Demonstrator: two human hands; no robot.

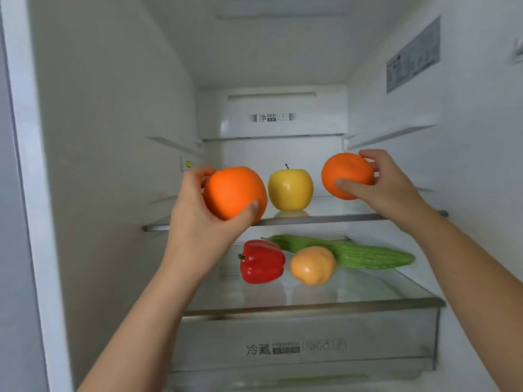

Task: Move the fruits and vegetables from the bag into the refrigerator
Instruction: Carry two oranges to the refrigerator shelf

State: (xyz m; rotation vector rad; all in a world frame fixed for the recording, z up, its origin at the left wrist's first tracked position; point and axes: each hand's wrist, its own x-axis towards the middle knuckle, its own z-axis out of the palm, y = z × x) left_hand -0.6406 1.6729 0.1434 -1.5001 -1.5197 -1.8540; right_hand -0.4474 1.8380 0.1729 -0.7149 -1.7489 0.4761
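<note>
We held an orange (235, 192) in our left hand (198, 219), fingers (252, 207) clamped round it; our right hand (385, 185) gripped another orange (347, 175); the apple (290, 189) stood between our fingers, so we judged both would flank it on the shelf (325, 219).

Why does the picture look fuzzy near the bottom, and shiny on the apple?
Head view: the drawer label near the bottom is blurred; the wide lens bends the fridge wall at the left; light from above puts a glare spot on the yellow apple, which reflects in the glass shelf.
</note>
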